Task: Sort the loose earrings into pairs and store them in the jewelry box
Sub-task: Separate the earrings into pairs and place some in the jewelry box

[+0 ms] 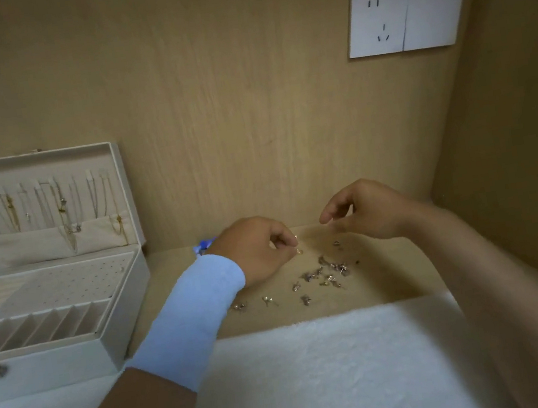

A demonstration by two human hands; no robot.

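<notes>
One gold earring [299, 251] is being pinched by fingers of the left hand [256, 248]; the right hand [367, 211], loosely curled and apparently empty, should be seeking its twin among the earrings [326, 273] just below the fingers.

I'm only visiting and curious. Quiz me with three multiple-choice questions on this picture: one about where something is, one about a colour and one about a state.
1. Where is the jewelry box relative to the loose earrings?
A. To their left
B. To their right
C. On top of them

2. What colour is the sleeve behind the left hand?
A. Red
B. Light blue
C. Black

3. How is the box's lid?
A. Shut
B. Open and upright
C. Taken off

Answers:
1 A: the box sits at the left edge of the view and the earrings lie further right.
2 B: the cuff is pale blue.
3 B: the lid stands up, with necklaces hanging inside.
</notes>
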